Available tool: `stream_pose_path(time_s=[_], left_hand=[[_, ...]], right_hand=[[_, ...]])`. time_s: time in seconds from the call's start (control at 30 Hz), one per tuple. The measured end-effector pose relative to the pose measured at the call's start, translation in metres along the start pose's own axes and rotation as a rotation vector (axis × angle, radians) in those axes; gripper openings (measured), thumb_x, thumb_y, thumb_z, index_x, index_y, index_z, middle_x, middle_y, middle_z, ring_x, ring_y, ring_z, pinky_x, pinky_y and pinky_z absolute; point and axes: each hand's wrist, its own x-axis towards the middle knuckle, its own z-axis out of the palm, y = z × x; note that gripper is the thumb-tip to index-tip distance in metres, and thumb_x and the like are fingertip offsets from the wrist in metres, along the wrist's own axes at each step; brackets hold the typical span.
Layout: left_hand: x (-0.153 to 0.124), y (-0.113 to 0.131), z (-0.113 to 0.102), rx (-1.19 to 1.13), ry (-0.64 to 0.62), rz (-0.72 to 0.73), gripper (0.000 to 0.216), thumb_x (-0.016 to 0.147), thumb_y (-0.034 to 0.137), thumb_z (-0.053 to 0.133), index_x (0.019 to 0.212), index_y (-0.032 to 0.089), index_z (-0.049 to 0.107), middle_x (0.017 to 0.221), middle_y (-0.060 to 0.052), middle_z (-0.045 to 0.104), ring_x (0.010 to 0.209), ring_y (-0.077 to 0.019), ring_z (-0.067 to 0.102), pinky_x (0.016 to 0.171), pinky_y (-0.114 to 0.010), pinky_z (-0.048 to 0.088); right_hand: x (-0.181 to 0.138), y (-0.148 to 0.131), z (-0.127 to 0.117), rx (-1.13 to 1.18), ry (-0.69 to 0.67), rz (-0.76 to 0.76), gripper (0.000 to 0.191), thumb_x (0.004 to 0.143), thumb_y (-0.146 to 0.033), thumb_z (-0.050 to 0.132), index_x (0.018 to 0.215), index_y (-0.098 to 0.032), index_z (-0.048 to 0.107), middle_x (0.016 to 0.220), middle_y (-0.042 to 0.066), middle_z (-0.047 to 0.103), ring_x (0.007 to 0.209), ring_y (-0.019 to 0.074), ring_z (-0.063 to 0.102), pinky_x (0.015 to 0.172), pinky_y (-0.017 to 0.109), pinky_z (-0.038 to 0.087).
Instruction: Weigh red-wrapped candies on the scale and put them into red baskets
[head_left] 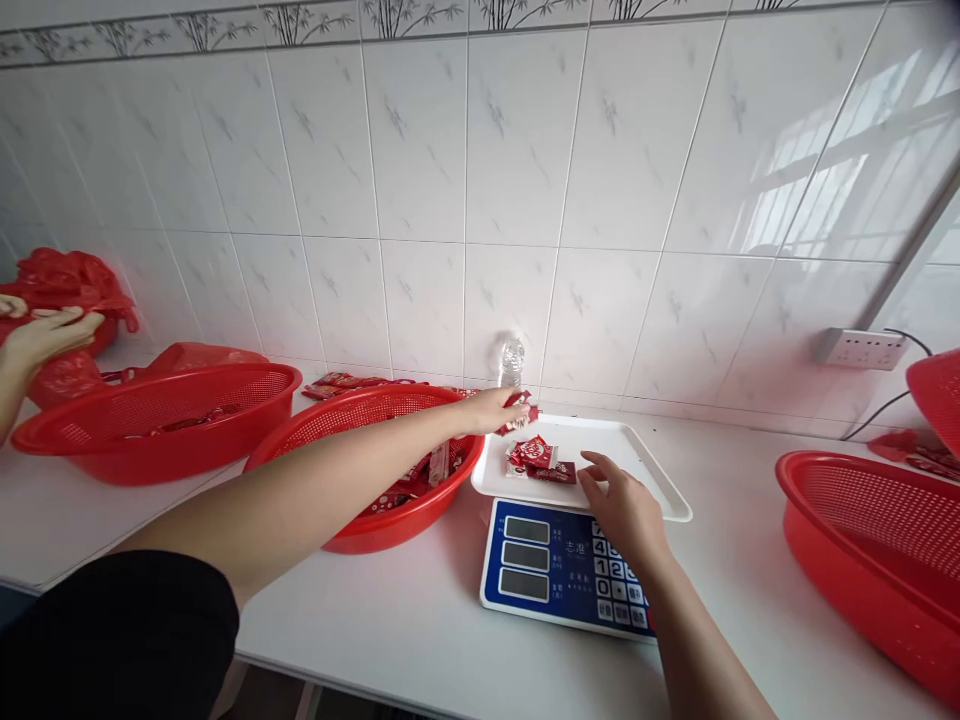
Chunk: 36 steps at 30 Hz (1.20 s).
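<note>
My left hand point(491, 410) is closed on a small red-and-white wrapped packet point(519, 416), held above the left rim of a white tray point(607, 440). On the tray lies a small pile of red wrapped packets point(534, 453), with a darker red one point(559, 472) at its front. Beside that pile, my right hand point(622, 500) hovers over the tray's front edge, thumb and fingers apart and nothing between them. Under my right wrist is a blue weighing scale point(562, 565) with three displays and a keypad. A red basket point(405, 535) holding more packets sits beneath my left forearm.
Another red basket point(165, 465) with a few packets stands further left, near a co-worker's hands point(52, 330) on a red plastic bag point(67, 280). To the right is a large red basket point(862, 560). A clear plastic bottle point(511, 362) stands against the tiled wall, below a power socket's level point(862, 348).
</note>
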Motion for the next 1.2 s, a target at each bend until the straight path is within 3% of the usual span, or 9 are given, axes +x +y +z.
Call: stream_pose_path(time_s=[0.17, 0.3, 0.53, 0.7, 0.93, 1.0, 1.07, 1.2], left_hand=[[0.017, 0.004, 0.019, 0.319, -0.051, 0.048, 0.032, 0.089, 0.035, 0.048, 0.115, 0.017, 0.056, 0.113, -0.009, 0.064, 0.1, -0.0208, 0.058, 0.081, -0.029, 0.045], [0.018, -0.002, 0.031, 0.569, -0.138, -0.009, 0.023, 0.085, 0.029, 0.053, 0.101, 0.018, 0.064, 0.1, -0.007, 0.068, 0.091, -0.0227, 0.06, 0.077, -0.03, 0.044], [0.018, -0.005, 0.051, 0.619, 0.022, -0.02, 0.039, 0.08, 0.055, 0.054, 0.096, 0.021, 0.063, 0.105, -0.009, 0.062, 0.097, -0.0269, 0.058, 0.076, -0.032, 0.045], [0.031, -0.004, 0.051, 0.551, 0.118, 0.0, 0.033, 0.088, 0.046, 0.046, 0.106, 0.021, 0.059, 0.115, -0.008, 0.06, 0.1, -0.0233, 0.058, 0.083, -0.032, 0.045], [0.026, -0.009, 0.049, 0.575, -0.083, -0.006, 0.032, 0.089, 0.044, 0.046, 0.101, 0.021, 0.063, 0.109, -0.008, 0.064, 0.102, -0.0241, 0.059, 0.086, -0.032, 0.045], [0.017, -0.002, 0.05, 0.558, 0.002, 0.04, 0.032, 0.09, 0.041, 0.046, 0.109, 0.021, 0.061, 0.119, -0.009, 0.061, 0.113, -0.0257, 0.053, 0.094, -0.035, 0.042], [0.002, 0.008, 0.054, 0.445, 0.193, 0.136, 0.033, 0.092, 0.036, 0.043, 0.118, 0.021, 0.056, 0.127, -0.009, 0.056, 0.121, -0.0238, 0.048, 0.101, -0.036, 0.037], [-0.043, 0.017, 0.069, 0.089, 0.542, 0.335, 0.03, 0.098, 0.033, 0.032, 0.118, 0.023, 0.051, 0.116, -0.006, 0.061, 0.108, -0.0174, 0.055, 0.095, -0.03, 0.043]], right_hand=[[0.0, -0.002, 0.0, 0.015, 0.014, -0.015, 0.04, 0.089, -0.039, 0.036, 0.121, -0.029, 0.057, 0.102, 0.0, 0.07, 0.09, 0.0216, 0.063, 0.067, 0.03, 0.043], [-0.001, -0.002, -0.001, 0.014, 0.011, -0.025, 0.039, 0.089, -0.04, 0.036, 0.121, -0.03, 0.057, 0.102, 0.0, 0.07, 0.091, 0.0218, 0.063, 0.068, 0.031, 0.043], [-0.001, -0.007, -0.003, 0.01, 0.018, -0.031, 0.039, 0.09, -0.036, 0.036, 0.122, -0.028, 0.057, 0.101, 0.001, 0.071, 0.091, 0.0213, 0.063, 0.07, 0.031, 0.044], [0.002, -0.008, -0.003, 0.008, 0.0, -0.022, 0.039, 0.09, -0.035, 0.036, 0.123, -0.029, 0.056, 0.104, 0.001, 0.07, 0.094, 0.0219, 0.063, 0.072, 0.032, 0.045], [0.001, -0.008, -0.002, -0.009, 0.023, -0.056, 0.039, 0.091, -0.032, 0.036, 0.124, -0.027, 0.056, 0.108, 0.002, 0.069, 0.097, 0.0221, 0.062, 0.076, 0.033, 0.045], [0.001, -0.007, -0.002, -0.031, 0.028, -0.071, 0.039, 0.091, -0.032, 0.036, 0.124, -0.026, 0.056, 0.111, 0.003, 0.068, 0.098, 0.0223, 0.062, 0.078, 0.033, 0.046], [0.001, -0.007, -0.001, -0.053, 0.043, -0.086, 0.039, 0.091, -0.031, 0.037, 0.124, -0.026, 0.055, 0.116, 0.004, 0.066, 0.101, 0.0228, 0.062, 0.08, 0.033, 0.046], [0.0, -0.008, 0.001, -0.038, 0.103, -0.152, 0.036, 0.093, -0.032, 0.037, 0.123, -0.024, 0.057, 0.12, 0.005, 0.064, 0.105, 0.0235, 0.06, 0.085, 0.035, 0.046]])
